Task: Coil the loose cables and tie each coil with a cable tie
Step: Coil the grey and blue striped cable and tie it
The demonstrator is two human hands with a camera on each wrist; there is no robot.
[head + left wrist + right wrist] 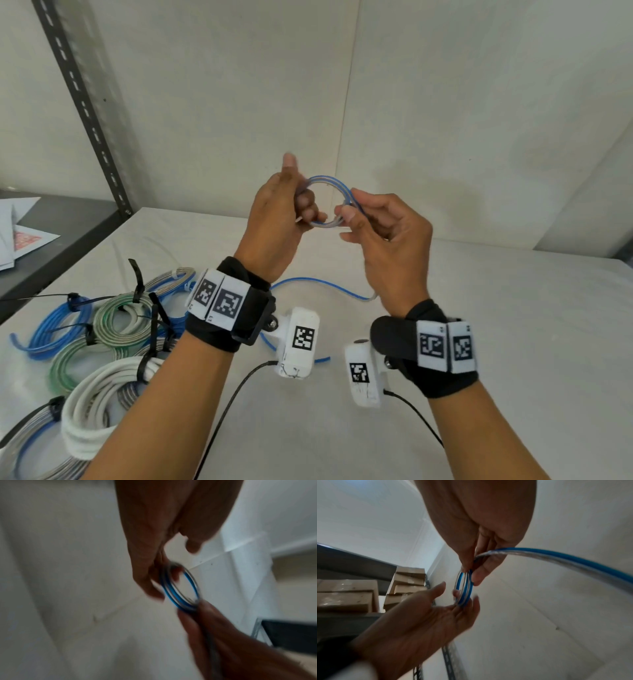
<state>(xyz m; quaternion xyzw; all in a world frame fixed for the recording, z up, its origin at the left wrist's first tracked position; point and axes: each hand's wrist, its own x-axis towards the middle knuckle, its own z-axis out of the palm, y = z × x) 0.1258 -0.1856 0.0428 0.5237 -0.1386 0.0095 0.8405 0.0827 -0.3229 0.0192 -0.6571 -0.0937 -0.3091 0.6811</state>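
Both my hands are raised above the white table point(479, 342) and share a small coil of blue-and-clear cable point(337, 186). The left hand point(301, 205) holds the coil's left side, with curled fingers through the loop and the index finger pointing up. On the right side my right hand point(352, 205) pinches the coil between thumb and forefinger. The cable's loose tail point(325, 286) drops from the right hand to the table and runs under my left wrist. In the right wrist view the coil point(464, 588) shows about three turns, and the tail point(573, 558) arcs off to the right. The left wrist view is blurred; the coil point(171, 595) shows there too.
Several tied coils point(102, 325) in blue, green and white, with black cable ties, lie at the table's left front. A grey shelf with papers point(51, 233) and a slotted metal upright point(85, 102) stand at left. Cardboard boxes point(351, 595) sit on shelving. Black camera wires point(233, 394) trail below my wrists.
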